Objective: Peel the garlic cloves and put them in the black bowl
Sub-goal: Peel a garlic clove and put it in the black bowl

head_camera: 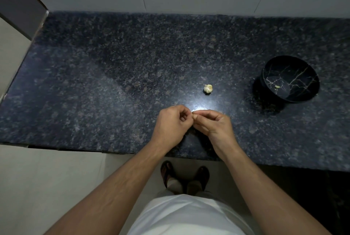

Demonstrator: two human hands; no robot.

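A small pale garlic clove (193, 116) is pinched between the fingertips of both hands above the near edge of a dark speckled granite countertop (94, 83); it is mostly hidden. The left hand (171, 125) curls its fingers around it from one side, and the right hand (214, 124) nips it with thumb and forefinger from the other. Farther back on the stone lies a knobbly cream-white garlic bulb (208, 89). Well to the right stands a round glossy black bowl (295, 62) veined like marble, tilted, holding one peeled clove (277, 87).
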